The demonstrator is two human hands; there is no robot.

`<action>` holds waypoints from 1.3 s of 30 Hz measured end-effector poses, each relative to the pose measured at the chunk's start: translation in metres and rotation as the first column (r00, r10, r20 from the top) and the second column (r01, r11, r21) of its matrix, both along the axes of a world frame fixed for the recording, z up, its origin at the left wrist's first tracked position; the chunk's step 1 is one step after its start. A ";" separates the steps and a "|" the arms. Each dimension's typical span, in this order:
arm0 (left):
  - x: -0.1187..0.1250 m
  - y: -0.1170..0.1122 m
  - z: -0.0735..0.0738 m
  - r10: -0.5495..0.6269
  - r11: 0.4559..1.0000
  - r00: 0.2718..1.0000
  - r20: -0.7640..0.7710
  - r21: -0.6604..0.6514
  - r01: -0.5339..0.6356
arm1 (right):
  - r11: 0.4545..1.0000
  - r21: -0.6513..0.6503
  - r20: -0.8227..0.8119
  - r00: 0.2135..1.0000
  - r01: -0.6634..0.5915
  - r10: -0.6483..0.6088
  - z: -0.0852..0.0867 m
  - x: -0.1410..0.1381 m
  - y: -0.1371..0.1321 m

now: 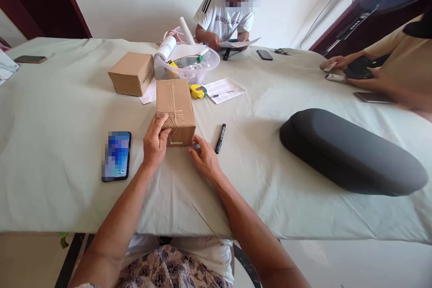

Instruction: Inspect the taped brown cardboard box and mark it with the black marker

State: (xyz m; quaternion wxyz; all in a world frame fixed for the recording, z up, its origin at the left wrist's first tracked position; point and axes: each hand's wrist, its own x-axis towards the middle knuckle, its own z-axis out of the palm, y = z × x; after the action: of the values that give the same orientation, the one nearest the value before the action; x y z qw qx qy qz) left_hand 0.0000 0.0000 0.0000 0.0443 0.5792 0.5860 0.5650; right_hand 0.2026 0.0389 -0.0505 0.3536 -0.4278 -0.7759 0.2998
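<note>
The nearer cardboard box (pixel 176 103) sits at twelve o'clock; the left hand (pixel 156 143) clasps its seven-o'clock corner, while the right hand (pixel 206 158), fingers parted, touches its five-o'clock corner, presumably steadying it.

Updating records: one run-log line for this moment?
left hand: on nearer brown cardboard box; right hand: at its near right corner; nearby: black cylindrical marker

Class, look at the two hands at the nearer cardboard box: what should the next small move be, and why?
Probably settle the right hand more fully against the right side of the nearer cardboard box. The left hand lies at its near left corner, while the right only reaches the lower right corner with its fingertips, so fuller contact could steady it.
</note>
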 end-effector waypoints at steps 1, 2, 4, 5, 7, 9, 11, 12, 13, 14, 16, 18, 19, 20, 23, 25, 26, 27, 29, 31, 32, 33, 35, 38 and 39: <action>-0.001 -0.003 0.000 0.009 1.000 1.000 0.019 0.009 -0.009 | 1.000 -0.016 -0.030 1.000 0.010 -0.010 0.002 0.000 -0.002; 0.000 -0.006 0.000 0.021 1.000 0.999 0.039 0.013 -0.021 | 0.999 -0.029 -0.063 0.998 0.023 -0.025 0.004 -0.001 -0.003; 0.004 -0.010 0.000 0.050 0.998 0.997 0.060 0.020 -0.052 | 0.998 -0.021 -0.138 0.989 0.060 -0.063 0.008 -0.001 -0.007; 0.008 -0.012 0.000 0.064 0.998 0.997 0.051 0.027 -0.065 | 0.996 0.003 -0.176 0.981 0.085 -0.083 0.010 0.000 -0.010; 0.018 -0.016 -0.002 0.068 0.997 0.998 -0.010 0.044 -0.067 | 0.986 0.080 -0.244 0.962 0.143 -0.120 0.015 0.001 -0.014; 0.030 -0.019 -0.006 0.042 0.998 0.995 -0.087 0.059 -0.036 | 0.962 0.191 -0.297 0.945 0.196 -0.134 0.018 0.003 -0.017; 0.041 -0.022 -0.009 0.010 0.997 0.991 -0.137 0.079 0.001 | 0.925 0.300 -0.340 0.932 0.232 -0.124 0.022 0.004 -0.018; 0.045 -0.024 -0.011 0.004 0.996 0.989 -0.151 0.092 0.010 | 0.908 0.338 -0.361 0.925 0.249 -0.120 0.023 0.004 -0.019; 0.049 -0.026 -0.012 0.008 0.994 0.987 -0.163 0.108 0.010 | 0.894 0.361 -0.380 0.918 0.265 -0.118 0.024 0.004 -0.019; 0.051 -0.027 -0.013 0.021 0.992 0.984 -0.175 0.123 0.001 | 0.885 0.372 -0.395 0.911 0.279 -0.121 0.025 0.004 -0.019; 0.054 -0.029 -0.014 0.060 0.987 0.979 -0.194 0.155 -0.030 | 0.880 0.367 -0.412 0.901 0.300 -0.135 0.026 0.004 -0.018; 0.055 -0.030 -0.013 0.085 0.983 0.977 -0.194 0.177 -0.050 | 0.890 0.340 -0.411 0.900 0.302 -0.149 0.027 0.004 -0.017; 0.055 -0.030 -0.012 0.085 0.983 0.979 -0.184 0.176 -0.053 | 0.900 0.319 -0.406 0.900 0.298 -0.155 0.027 0.004 -0.017; 0.054 -0.029 -0.011 0.080 0.985 0.983 -0.167 0.166 -0.052 | 0.910 0.296 -0.403 0.902 0.292 -0.158 0.027 0.005 -0.016; 0.051 -0.029 -0.009 0.066 0.992 0.992 -0.110 0.117 -0.053 | 0.939 0.241 -0.403 0.906 0.244 -0.131 0.027 0.007 -0.014; 0.050 -0.028 -0.008 0.077 0.991 0.993 -0.085 0.115 -0.067 | 0.957 0.220 -0.417 0.905 0.191 -0.085 0.027 0.008 -0.013; 0.049 -0.028 -0.008 0.084 0.989 0.994 -0.074 0.124 -0.074 | 0.964 0.207 -0.428 0.901 0.168 -0.065 0.026 0.009 -0.012; 0.049 -0.028 -0.008 0.089 0.988 0.994 -0.057 0.132 -0.081 | 0.971 0.189 -0.437 0.898 0.148 -0.052 0.025 0.009 -0.012; 0.047 -0.027 -0.008 0.090 0.988 0.996 0.012 0.125 -0.091 | 0.983 0.138 -0.432 0.900 0.122 -0.051 0.023 0.008 -0.010; 0.044 -0.025 -0.007 0.080 0.992 0.984 0.157 0.089 -0.095 | 0.989 0.083 -0.390 0.917 0.120 -0.079 0.021 0.007 -0.008; 0.042 -0.024 -0.007 0.074 0.993 0.965 0.250 0.073 -0.095 | 0.989 0.065 -0.362 0.927 0.130 -0.098 0.019 0.006 -0.006; 0.040 -0.022 -0.006 0.067 0.993 0.936 0.346 0.065 -0.095 | 0.988 0.055 -0.336 0.934 0.147 -0.120 0.018 0.006 -0.004; 0.035 -0.019 -0.004 0.050 0.994 0.862 0.504 0.058 -0.091 | 0.981 0.051 -0.308 0.937 0.189 -0.165 0.017 0.006 -0.001; 0.030 -0.017 -0.003 0.047 0.997 0.783 0.620 0.012 -0.070 | 0.979 0.059 -0.339 0.926 0.195 -0.164 0.018 0.009 0.001; 0.030 -0.016 -0.004 0.042 0.999 0.760 0.649 -0.006 -0.050 | 0.979 0.069 -0.354 0.922 0.193 -0.157 0.018 0.010 0.001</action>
State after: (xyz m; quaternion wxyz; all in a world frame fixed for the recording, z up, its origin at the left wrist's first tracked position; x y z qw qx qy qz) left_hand 0.0296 -0.0162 -0.0037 0.2269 0.3339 0.5451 0.7347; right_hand 0.2130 0.0403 -0.0322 0.5315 -0.4170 -0.6745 0.2978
